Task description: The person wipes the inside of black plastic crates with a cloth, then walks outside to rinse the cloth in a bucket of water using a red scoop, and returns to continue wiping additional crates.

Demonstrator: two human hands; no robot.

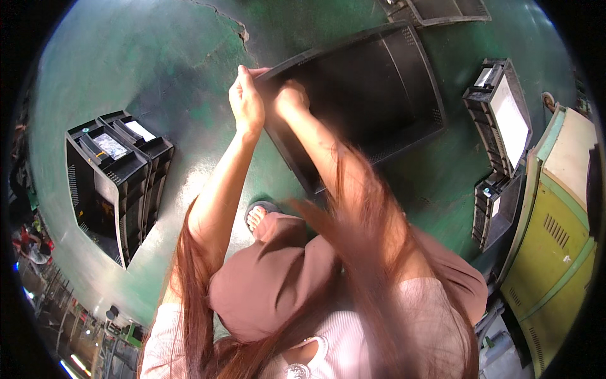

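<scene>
- Two bare hands are working at one black plastic crate [360,95], which is sitting tilted ahead of the knees, its open side showing; cannot tell if it is resting on the floor.
- Left hand [247,104] is gripping the crate's left end, thumb side up, fingers wrapping over the rim and partly hiding behind it.
- Right hand [291,98] is reaching inside near that same end, fingers looking curled; blur is hiding whether it is pinching anything, cannot tell.
- Handling (judgement): crate is probably being fairly light for its bulk, stiff, not fragile; smooth walls are likely feeling a bit slippery.
- Best hold, judging by shape: both short end rims; one-end grip is likely leaving the far end swinging.
- Shape: crate is showing a long rectangular tray form, thin walls, small perforations near corners, dull dark interior.
- Left side: two black crates [126,170] are standing on end together, ribbed outside, carrying pale label cards [112,145].
- Right side: a crate with a white sheet [511,120] is standing near a yellow-green metal cabinet [549,227] with slotted vents.
- Green painted floor [189,76] is looking glossy, scuffed, cracked toward the top.
</scene>
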